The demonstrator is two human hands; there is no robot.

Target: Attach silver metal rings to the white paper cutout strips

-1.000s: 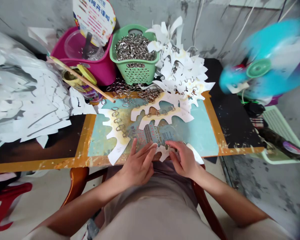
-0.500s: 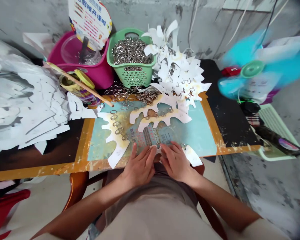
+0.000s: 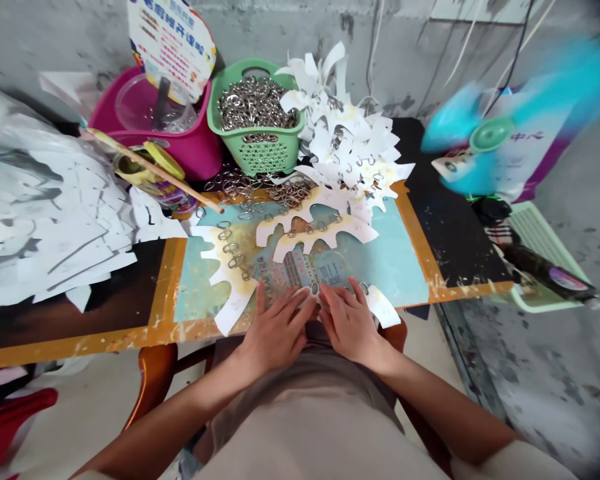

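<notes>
Illumination was bright and even, with diffuse light and no source visible in the frame. Shadows were soft, with only faint dark patches beneath the left hand point(image 3: 275, 333) and the right hand point(image 3: 353, 327). Small specular glints appeared across the steel split rings point(image 3: 255, 107). The white paper offcuts point(image 3: 45, 193) approached overexposure, with grey shading in their folds. The blades of the blue electric fan point(image 3: 490, 133) were heavily motion-blurred. Wide-angle distortion bowed the edge of the work board point(image 3: 80, 343) and stretched the concrete wall point(image 3: 280, 33). Corners darkened and lost sharpness, most noticeably along the right side.
</notes>
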